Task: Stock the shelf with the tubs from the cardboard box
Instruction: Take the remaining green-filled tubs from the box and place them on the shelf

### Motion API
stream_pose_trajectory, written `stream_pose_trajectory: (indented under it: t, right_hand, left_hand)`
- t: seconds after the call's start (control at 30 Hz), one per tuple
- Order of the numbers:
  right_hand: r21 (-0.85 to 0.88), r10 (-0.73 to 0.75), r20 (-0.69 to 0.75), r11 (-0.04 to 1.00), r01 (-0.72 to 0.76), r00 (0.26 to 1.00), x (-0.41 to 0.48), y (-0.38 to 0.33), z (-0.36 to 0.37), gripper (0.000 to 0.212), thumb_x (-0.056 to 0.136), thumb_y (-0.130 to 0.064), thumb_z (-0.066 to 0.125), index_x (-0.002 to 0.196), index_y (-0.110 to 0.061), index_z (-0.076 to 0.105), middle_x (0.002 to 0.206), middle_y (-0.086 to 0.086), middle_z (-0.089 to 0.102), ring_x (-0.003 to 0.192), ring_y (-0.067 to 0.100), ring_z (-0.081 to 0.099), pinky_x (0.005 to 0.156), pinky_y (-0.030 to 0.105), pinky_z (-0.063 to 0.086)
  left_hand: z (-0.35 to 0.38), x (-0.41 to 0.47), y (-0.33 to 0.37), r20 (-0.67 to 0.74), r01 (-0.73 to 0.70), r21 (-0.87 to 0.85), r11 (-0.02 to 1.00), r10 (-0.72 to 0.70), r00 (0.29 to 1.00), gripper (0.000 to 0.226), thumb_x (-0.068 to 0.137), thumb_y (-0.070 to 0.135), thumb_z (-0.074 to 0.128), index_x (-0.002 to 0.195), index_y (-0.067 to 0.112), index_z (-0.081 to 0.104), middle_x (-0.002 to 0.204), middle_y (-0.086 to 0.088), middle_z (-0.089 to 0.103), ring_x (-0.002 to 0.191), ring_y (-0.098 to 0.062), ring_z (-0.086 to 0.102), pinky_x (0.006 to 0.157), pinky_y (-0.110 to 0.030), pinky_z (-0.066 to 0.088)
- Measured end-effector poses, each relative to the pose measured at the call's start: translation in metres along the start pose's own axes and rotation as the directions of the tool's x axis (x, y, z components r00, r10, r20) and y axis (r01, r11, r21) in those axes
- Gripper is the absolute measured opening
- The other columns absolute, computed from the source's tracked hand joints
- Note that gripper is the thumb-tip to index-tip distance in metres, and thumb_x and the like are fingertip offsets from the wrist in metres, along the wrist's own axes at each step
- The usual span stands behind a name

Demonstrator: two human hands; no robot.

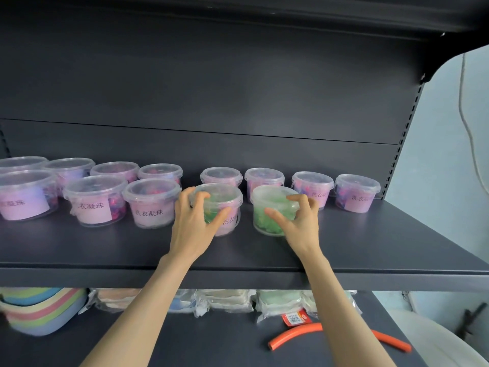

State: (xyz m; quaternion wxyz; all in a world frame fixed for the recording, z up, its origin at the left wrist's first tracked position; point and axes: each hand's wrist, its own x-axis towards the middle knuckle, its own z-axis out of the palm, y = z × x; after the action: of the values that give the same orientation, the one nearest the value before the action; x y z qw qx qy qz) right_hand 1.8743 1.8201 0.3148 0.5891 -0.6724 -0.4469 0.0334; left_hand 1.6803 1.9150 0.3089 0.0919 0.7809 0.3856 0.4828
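Note:
Two clear lidded tubs with green contents stand on the dark shelf (370,242) in the front row. My left hand (194,223) grips the left green tub (225,205), which has a pink label. My right hand (296,221) grips the right green tub (267,207), fingers over its lid and side. Both tubs rest upright on the shelf board. Several pink-labelled tubs (152,202) with pink and purple contents stand in two rows to the left and along the back. The cardboard box is out of view.
Back-row tubs (357,192) reach nearly to the shelf's right upright. The lower shelf holds stacked coloured bowls (39,308), wrapped packs (230,300) and an orange hose piece (296,335). Bare shelf board lies in front and to the right of the green tubs.

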Motion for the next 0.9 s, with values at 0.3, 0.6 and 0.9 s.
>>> stream_pose_trajectory:
  t: [0.3,0.6,0.9]
  right_hand:
    - [0.085,0.014,0.02,0.996,-0.016,1.0,0.001,0.0,0.003,0.071,0.064,-0.049,0.079,0.126,-0.031,0.051,0.132,-0.001,0.028,0.12,0.015,0.037,0.104,0.027,0.034]
    - [0.396,0.037,0.131,0.914,-0.086,0.991,0.002,0.008,-0.008,0.051,0.087,-0.015,0.067,0.133,-0.018,0.044,0.132,-0.002,0.053,0.116,0.01,0.054,0.084,0.014,0.047]
    - [0.242,0.111,0.043,0.963,-0.118,0.993,0.001,0.002,-0.007,0.035,0.097,-0.03,0.05,0.131,-0.023,0.047,0.128,-0.001,0.055,0.095,0.0,0.056,0.074,0.009,0.041]
  left_hand:
    - [0.004,-0.001,0.002,-0.074,-0.275,0.17,0.946,0.291,0.954,0.042,0.085,0.042,0.046,0.108,0.009,0.06,0.123,-0.009,0.055,0.119,-0.029,0.045,0.098,-0.037,0.032]
    - [0.014,0.029,0.041,0.406,-0.55,0.323,0.77,0.412,0.816,0.055,0.094,0.049,0.031,0.142,0.021,0.035,0.152,0.006,0.03,0.144,-0.013,0.009,0.112,-0.05,-0.015]
    - [0.014,0.02,0.047,0.284,-0.511,0.005,0.86,0.489,0.825,0.043,0.089,0.017,0.059,0.131,0.022,0.053,0.138,0.008,0.051,0.13,-0.01,0.04,0.111,-0.026,-0.011]
